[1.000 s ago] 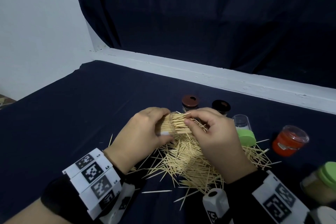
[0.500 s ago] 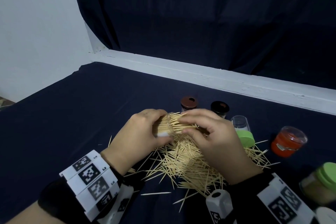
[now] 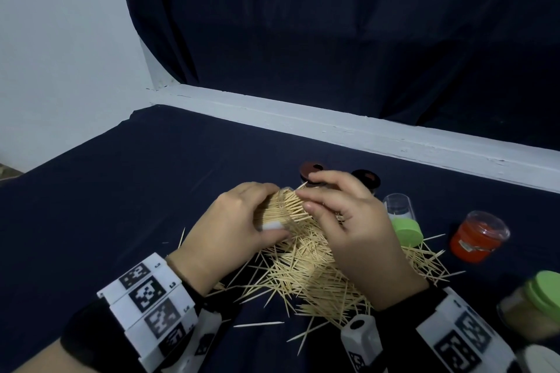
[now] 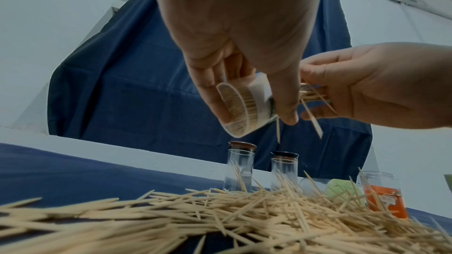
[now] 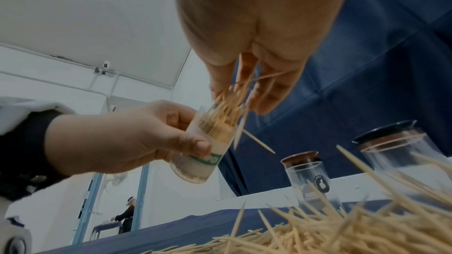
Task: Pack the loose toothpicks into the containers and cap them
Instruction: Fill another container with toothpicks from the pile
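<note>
- Dark blue cloth covers the table (image 3: 127, 206), with a dark curtain and a white ledge behind it.
- Over the middle of the table the left hand (image 3: 233, 230) wraps its grip around a clear container (image 4: 247, 107), tilted with its mouth toward 3 o'clock and already packed with toothpicks.
- From 3 o'clock the right hand (image 3: 354, 227) pinches a bundle of toothpicks (image 5: 229, 101) into that mouth; a few stray ones hang loose.
- Below both hands lies the loose pile (image 3: 318, 275). Two empty containers with brown caps (image 4: 240, 167) stand at 12 o'clock, an orange jar (image 3: 475, 236) at 3 o'clock.
- Toothpicks are likely light, stiff, sharp-ended and prone to splaying, so hold them at mid-length and aligned; the smooth container looks slippery and is best gripped around its body.
</note>
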